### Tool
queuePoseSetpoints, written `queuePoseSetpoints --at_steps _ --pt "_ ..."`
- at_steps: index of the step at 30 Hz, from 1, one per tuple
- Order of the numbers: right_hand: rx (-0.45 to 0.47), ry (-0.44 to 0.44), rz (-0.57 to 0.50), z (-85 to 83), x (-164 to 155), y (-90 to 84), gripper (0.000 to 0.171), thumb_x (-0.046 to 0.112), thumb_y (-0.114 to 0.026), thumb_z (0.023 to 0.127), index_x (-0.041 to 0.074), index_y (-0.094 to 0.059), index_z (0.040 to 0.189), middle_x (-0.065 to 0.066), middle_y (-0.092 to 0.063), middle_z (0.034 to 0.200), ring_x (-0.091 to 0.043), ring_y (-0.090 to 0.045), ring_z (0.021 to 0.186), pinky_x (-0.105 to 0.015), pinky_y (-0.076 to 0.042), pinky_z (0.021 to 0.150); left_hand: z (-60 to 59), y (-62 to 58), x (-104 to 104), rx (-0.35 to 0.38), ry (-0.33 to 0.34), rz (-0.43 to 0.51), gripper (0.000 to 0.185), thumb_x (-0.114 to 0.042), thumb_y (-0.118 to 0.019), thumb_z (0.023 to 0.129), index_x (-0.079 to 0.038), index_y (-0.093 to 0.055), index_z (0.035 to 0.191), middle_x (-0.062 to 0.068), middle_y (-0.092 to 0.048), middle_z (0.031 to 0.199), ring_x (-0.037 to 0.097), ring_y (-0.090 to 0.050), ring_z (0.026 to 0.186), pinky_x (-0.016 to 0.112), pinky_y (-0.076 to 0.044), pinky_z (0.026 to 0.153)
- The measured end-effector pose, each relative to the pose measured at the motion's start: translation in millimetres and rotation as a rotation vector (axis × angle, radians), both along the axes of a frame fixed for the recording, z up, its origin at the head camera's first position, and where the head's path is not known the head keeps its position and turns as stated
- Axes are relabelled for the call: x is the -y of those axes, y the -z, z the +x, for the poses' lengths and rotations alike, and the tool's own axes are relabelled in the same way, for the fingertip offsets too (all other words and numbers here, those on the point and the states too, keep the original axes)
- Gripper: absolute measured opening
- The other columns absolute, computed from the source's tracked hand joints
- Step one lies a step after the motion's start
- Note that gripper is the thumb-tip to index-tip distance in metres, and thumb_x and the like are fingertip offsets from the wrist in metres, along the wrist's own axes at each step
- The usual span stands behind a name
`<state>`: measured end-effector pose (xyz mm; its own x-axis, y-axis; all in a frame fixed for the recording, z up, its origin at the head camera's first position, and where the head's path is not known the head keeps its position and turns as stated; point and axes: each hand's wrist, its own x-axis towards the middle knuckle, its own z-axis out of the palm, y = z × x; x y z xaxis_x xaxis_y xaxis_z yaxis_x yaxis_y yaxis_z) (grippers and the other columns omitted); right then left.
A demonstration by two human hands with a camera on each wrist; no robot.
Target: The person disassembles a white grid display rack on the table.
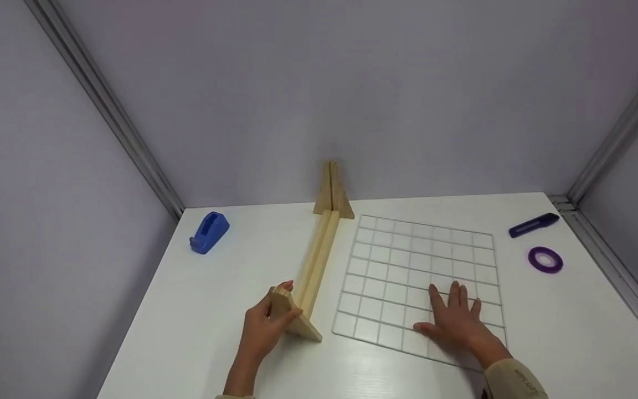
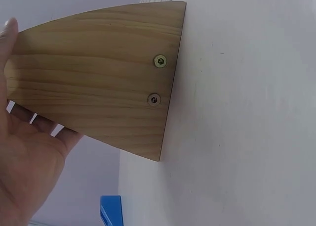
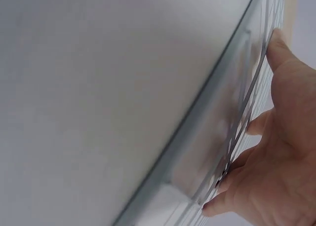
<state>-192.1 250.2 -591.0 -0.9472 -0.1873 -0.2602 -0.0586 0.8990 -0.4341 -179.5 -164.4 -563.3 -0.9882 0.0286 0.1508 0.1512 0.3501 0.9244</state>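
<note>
A wooden stand (image 1: 318,260) lies lengthwise on the white table, two parallel rails joining a tapered end board at each end. My left hand (image 1: 262,327) grips the near end board (image 1: 291,316) by its narrow top, thumb on one side and fingers on the other. Two bolt heads show on that board (image 2: 98,72) in the left wrist view. To the right lies a white wire grid panel (image 1: 391,271). My right hand (image 1: 457,321) rests on its near right part with fingers spread and straight; in the right wrist view the fingertips (image 3: 256,124) touch the wires.
A blue tape dispenser (image 1: 210,233) stands at the table's back left. At the right are a dark blue utility knife (image 1: 534,225) and a purple roll of tape (image 1: 545,260). The far end board (image 1: 334,191) stands close to the back wall (image 1: 374,100).
</note>
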Motion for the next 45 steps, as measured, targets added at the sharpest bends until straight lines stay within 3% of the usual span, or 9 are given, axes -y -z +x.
queuePoseSetpoints --at_steps 18,22,29,36,45 --pt "0.003 -0.074 0.001 -22.7 -18.6 3.0 0.106 0.064 -0.063 0.091 0.0 -0.016 0.161 -0.045 0.011 0.158 -0.062 0.011 0.148 -0.083 0.009 0.109 14.6 0.8 -15.1 0.007 -0.085 -0.015 0.062 -0.05 -0.081 0.082 -0.031 -0.063 0.138 -0.007 -0.067 0.136 0.019 -0.057 0.136 0.048 -0.044 0.116" --pt "-0.003 -0.082 -0.007 -24.0 -20.3 3.3 0.104 0.063 -0.063 0.092 0.001 -0.016 0.161 -0.044 0.011 0.159 -0.061 0.011 0.148 -0.082 0.01 0.11 16.6 -1.6 -17.1 0.004 -0.085 -0.017 0.062 -0.049 -0.081 0.081 -0.029 -0.064 0.137 -0.008 -0.066 0.137 0.019 -0.056 0.137 0.048 -0.045 0.115" --pt "-0.003 -0.091 -0.006 -24.7 -21.8 2.8 0.104 0.064 -0.061 0.093 0.002 -0.014 0.162 -0.042 0.014 0.16 -0.06 0.014 0.149 -0.08 0.013 0.111 17.6 -2.4 -16.9 0.026 -0.096 -0.021 0.058 -0.05 -0.081 0.081 -0.037 -0.064 0.134 -0.008 -0.064 0.141 0.021 -0.054 0.139 0.05 -0.044 0.115" --pt "-0.049 -0.103 0.007 -25.0 -22.3 3.0 0.102 0.063 -0.064 0.091 -0.001 -0.021 0.16 -0.046 0.005 0.159 -0.062 0.006 0.148 -0.083 0.005 0.11 19.6 -2.2 -16.5 -0.007 -0.086 -0.034 0.059 -0.049 -0.079 0.083 -0.036 -0.061 0.138 -0.005 -0.068 0.135 0.025 -0.056 0.137 0.053 -0.045 0.114" --pt "-0.059 -0.129 0.01 -30.0 -26.7 4.5 0.104 0.066 -0.062 0.091 0.0 -0.021 0.16 -0.046 0.004 0.159 -0.063 0.005 0.148 -0.084 0.004 0.11 22.6 -2.3 -21.6 -0.001 -0.115 -0.024 0.056 -0.048 -0.08 0.082 -0.037 -0.063 0.135 -0.006 -0.066 0.138 0.022 -0.058 0.135 0.05 -0.048 0.112"
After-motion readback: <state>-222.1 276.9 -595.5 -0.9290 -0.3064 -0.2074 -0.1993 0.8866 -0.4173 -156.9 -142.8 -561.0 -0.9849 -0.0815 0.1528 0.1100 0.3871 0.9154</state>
